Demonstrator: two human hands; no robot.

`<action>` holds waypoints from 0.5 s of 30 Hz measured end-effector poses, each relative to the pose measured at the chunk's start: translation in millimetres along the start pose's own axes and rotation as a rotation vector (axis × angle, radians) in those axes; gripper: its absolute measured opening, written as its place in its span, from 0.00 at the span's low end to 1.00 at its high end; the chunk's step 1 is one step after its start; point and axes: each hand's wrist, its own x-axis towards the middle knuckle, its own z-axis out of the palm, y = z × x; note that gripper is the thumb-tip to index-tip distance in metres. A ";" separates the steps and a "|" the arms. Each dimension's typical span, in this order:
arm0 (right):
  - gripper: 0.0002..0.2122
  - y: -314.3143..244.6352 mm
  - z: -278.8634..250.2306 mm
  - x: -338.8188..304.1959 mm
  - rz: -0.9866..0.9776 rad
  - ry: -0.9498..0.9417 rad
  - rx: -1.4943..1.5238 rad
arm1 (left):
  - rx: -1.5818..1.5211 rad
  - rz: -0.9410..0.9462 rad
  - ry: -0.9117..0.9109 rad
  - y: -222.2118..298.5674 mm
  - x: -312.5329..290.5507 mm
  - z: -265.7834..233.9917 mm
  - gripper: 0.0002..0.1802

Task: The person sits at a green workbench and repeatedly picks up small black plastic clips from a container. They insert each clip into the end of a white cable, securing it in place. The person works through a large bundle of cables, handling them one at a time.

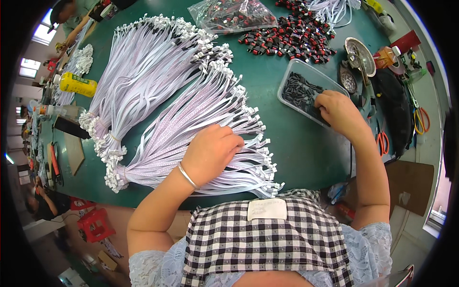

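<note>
A fanned bundle of white flat cables (165,129) with small white connectors at its ends lies on the green table in front of me. My left hand (213,152) rests on this bundle, fingers curled and closed around a cable close to the connector ends; the fingertips are partly hidden. To the right, a clear plastic box (289,99) holds many small black tube-like pieces (300,91). My right hand (340,114) reaches over the box's near right side, fingers bent and pinched together at the black pieces. What they pinch is hidden.
Another cable bundle (143,67) lies behind. Beyond are a heap of red and black parts (291,40) and a clear bag (234,16). A metal dish (359,52) and orange-handled scissors (382,142) lie right; a yellow bottle (78,85) left. A person (76,19) sits far left.
</note>
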 end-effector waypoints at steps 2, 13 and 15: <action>0.04 -0.8 -3.2 -2.2 -0.037 -0.010 0.007 | 0.006 0.007 -0.013 2.6 0.7 -2.1 0.06; 0.04 4.1 -2.8 -0.6 -0.062 -0.020 -0.044 | -0.024 -0.095 0.052 2.6 2.8 5.7 0.07; 0.04 2.2 -4.0 -0.3 -0.049 0.057 -0.028 | 0.016 -0.087 0.001 5.0 6.1 4.4 0.07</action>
